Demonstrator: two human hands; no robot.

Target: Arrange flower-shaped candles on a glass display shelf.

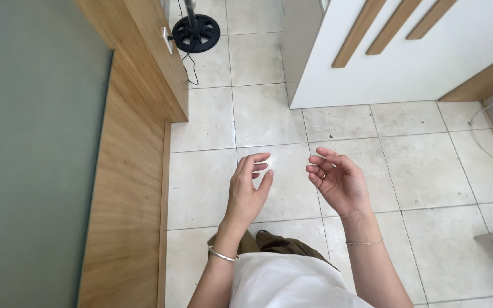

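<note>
My left hand hovers over the pale tiled floor, fingers loosely curled and apart, holding nothing. A silver bangle circles its wrist. My right hand hangs beside it, palm turned inward, fingers bent and spread, also holding nothing. It wears a ring and a thin chain bracelet. The two hands are a short gap apart and touch nothing. Below them I see my white top and brown trousers.
A wooden platform edge with a grey-green surface runs along the left. A black round fan base with a cord stands on the floor at the top. A white door with wooden slats is at upper right.
</note>
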